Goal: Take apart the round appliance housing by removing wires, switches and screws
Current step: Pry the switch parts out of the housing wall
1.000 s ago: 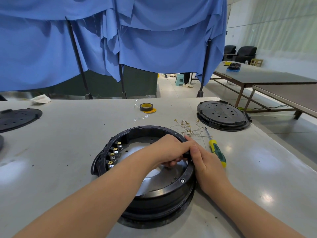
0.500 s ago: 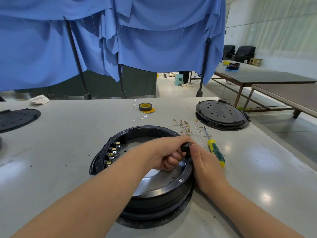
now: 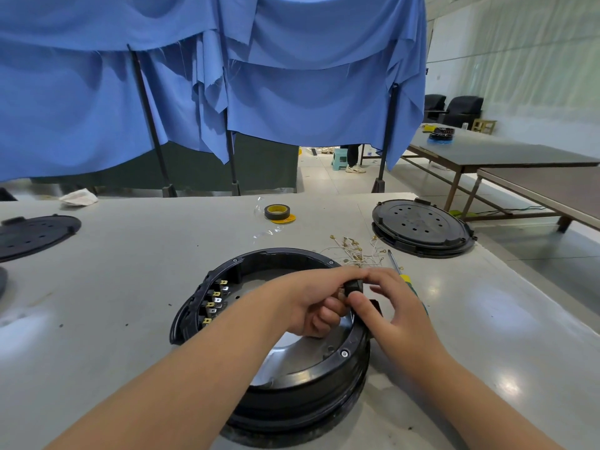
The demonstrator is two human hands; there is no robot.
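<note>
Round housing (image 3: 279, 362) upright on the grey table (image 3: 130, 271), open side up, metal plate visible inside. Row of switches (image 3: 212, 303) with brass terminals seated along the inner left wall. One small black switch (image 3: 354, 287) out of its seat at the right rim, held just above it between both hands.

Left hand (image 3: 311, 303) — fingers curled, thumb and forefinger pinching the switch from the left. Right hand (image 3: 393, 306) — thumb pressed against the near side of the switch, forefinger over the top, remaining fingers loosely spread. Whether any wire remains attached underneath: cannot tell, hidden by the fingers.

Judged step: freeing a switch from the rim. For good practice:
- Lift straight up and clear of the rim; no twisting against the plastic, to avoid snapping a clip.
- Check the underside for a lead before pulling away.
- Transfer to one hand, then set down beside the loose wires (image 3: 354, 251) rather than back inside the housing.
- Steady the housing with the free hand when starting on the left-wall switches.

Screw (image 3: 344, 354) visible in the near right rim, not yet removed. Screwdriver (image 3: 402, 274) lying just beyond the right hand, partly hidden by it, within easy reach. Tape roll (image 3: 276, 212) and a black round cover (image 3: 422, 225) farther back — neither needed now.
</note>
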